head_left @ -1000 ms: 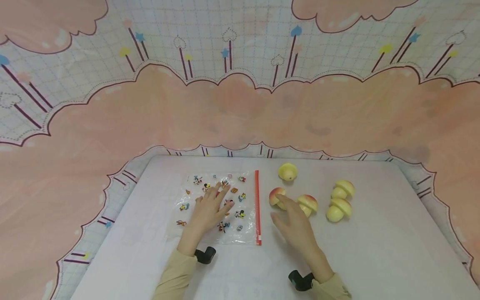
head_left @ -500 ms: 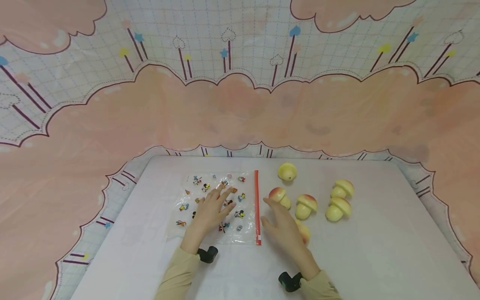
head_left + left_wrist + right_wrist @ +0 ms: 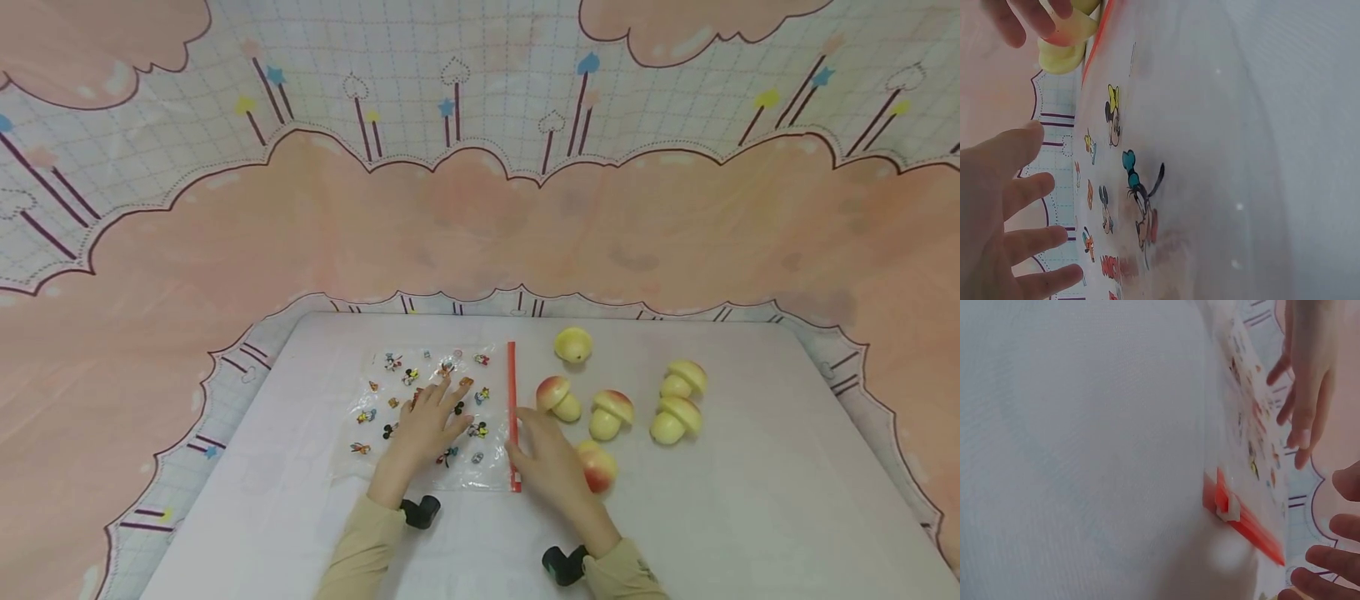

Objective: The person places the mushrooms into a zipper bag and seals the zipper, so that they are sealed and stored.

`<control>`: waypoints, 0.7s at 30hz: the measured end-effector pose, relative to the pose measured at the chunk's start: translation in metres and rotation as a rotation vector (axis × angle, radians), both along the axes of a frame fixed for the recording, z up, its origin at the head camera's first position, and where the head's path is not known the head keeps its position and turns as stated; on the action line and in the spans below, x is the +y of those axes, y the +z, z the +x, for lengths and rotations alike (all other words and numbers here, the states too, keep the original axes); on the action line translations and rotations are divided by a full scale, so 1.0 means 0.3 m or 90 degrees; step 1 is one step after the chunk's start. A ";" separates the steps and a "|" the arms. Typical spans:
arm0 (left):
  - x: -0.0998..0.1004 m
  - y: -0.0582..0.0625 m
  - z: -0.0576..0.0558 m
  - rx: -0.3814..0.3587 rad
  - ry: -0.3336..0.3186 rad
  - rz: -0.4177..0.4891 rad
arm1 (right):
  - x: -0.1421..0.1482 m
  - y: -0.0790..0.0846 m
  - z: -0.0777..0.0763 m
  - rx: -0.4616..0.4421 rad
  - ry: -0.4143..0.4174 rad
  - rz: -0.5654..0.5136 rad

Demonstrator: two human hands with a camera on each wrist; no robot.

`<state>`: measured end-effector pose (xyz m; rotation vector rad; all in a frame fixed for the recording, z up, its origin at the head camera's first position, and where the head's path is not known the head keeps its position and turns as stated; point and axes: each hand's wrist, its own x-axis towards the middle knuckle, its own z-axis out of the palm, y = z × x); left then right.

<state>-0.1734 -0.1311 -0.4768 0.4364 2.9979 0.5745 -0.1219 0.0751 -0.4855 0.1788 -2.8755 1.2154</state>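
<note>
A clear zip bag (image 3: 491,417) printed with cartoon figures lies flat on the table, its red zip strip (image 3: 512,383) facing right. Over the bag's middle is my left hand (image 3: 426,425), fingers spread; the left wrist view shows the fingers (image 3: 1035,244) straight and apart from the plastic. My right hand (image 3: 553,462) hovers at the strip's lower half with its fingers loosely extended, holding nothing. In the right wrist view, a pale slider (image 3: 1230,511) sits at the near end of the strip. Close beside the right hand lies a red-and-yellow toy mushroom (image 3: 600,468).
More toy mushrooms lie right of the bag: a yellow one (image 3: 573,344) at the back, two red-capped ones (image 3: 558,398) (image 3: 611,414) in front of it, and a pair (image 3: 677,419) farther right. A patterned cloth (image 3: 480,225) hangs behind the white table (image 3: 765,500).
My right hand has moved left and toward me, from above the mushrooms to the red strip, uncovering the near mushroom. My left hand has shifted slightly right over the bag.
</note>
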 end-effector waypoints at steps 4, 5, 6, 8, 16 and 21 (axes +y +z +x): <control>0.006 -0.005 -0.001 -0.016 0.010 -0.004 | -0.010 -0.005 -0.001 -0.013 0.018 0.028; 0.008 -0.008 -0.002 -0.018 0.011 -0.008 | -0.011 -0.007 -0.001 -0.015 0.021 0.037; 0.009 -0.011 -0.003 -0.020 0.013 -0.010 | -0.012 -0.009 -0.001 -0.017 0.022 0.044; 0.011 -0.016 -0.004 -0.028 0.019 -0.013 | -0.014 -0.013 -0.002 -0.015 0.026 0.053; 0.016 -0.038 -0.005 -0.063 0.039 -0.021 | -0.011 -0.025 -0.004 -0.014 0.038 0.076; 0.014 -0.045 -0.004 -0.065 0.036 -0.029 | -0.006 -0.028 -0.008 0.012 0.037 0.074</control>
